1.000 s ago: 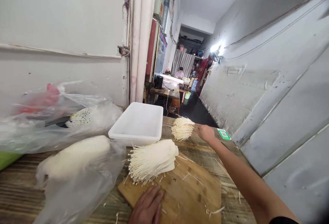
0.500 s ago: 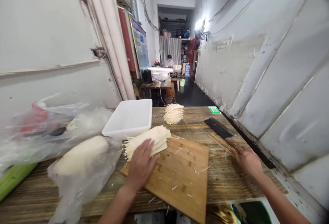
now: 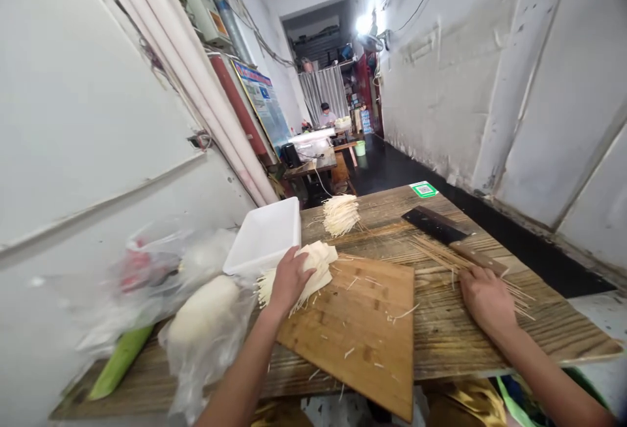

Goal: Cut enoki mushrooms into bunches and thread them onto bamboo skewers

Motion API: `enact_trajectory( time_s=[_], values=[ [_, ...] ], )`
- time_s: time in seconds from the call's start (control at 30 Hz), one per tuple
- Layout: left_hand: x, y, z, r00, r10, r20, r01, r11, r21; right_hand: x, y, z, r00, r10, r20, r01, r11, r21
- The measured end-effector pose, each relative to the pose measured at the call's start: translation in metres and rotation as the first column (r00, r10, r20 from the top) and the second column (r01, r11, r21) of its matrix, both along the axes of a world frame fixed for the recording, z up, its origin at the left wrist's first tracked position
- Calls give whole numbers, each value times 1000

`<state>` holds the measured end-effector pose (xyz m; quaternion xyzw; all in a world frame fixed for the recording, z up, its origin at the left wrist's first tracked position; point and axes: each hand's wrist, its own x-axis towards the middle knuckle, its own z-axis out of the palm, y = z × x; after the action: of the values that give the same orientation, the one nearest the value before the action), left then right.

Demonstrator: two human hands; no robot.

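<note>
My left hand (image 3: 290,278) lies over a bundle of white enoki mushrooms (image 3: 318,262) at the far left corner of a wooden cutting board (image 3: 365,332), fingers curled on the stems. My right hand (image 3: 484,296) rests on the wooden table beside several thin bamboo skewers (image 3: 441,256), just short of the brown handle of a dark cleaver (image 3: 443,226). Its fingers are bent downward and hide what is under them. A second, smaller enoki bunch (image 3: 340,213) lies farther back on the table.
A white plastic tray (image 3: 264,236) stands left of the board. Clear plastic bags (image 3: 206,322) with white and green vegetables crowd the table's left side. A green QR sticker (image 3: 424,189) marks the far edge. A person sits at a distant table down the corridor (image 3: 326,115).
My right hand left the far enoki bunch and drew back to the skewers near the cleaver. My left hand moved up from the board's near edge onto the enoki bundle. The view tilted.
</note>
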<state>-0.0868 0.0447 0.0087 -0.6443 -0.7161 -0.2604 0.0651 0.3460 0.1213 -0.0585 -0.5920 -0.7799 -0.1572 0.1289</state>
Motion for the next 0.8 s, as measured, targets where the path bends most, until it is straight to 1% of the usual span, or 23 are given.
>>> enact_trajectory(
  time_s=[0.17, 0.37, 0.63, 0.8],
  values=[
    [5, -2, -1, 999, 39, 34, -40, 998, 39, 3, 3, -8, 999, -23, -29, 24, 999, 42],
    [11, -4, 0, 990, 84, 112, -87, 996, 18, 5, 7, -17, 998, -20, -61, 24, 997, 68],
    [10, -1, 10, 950, 147, 275, -147, 989, -22, 5, 4, -14, 998, 21, -63, -15, 995, 97],
    [1, -6, 19, 906, 197, 376, -210, 978, -5, 5, 4, -15, 994, -3, -107, 21, 986, 164]
  ],
)
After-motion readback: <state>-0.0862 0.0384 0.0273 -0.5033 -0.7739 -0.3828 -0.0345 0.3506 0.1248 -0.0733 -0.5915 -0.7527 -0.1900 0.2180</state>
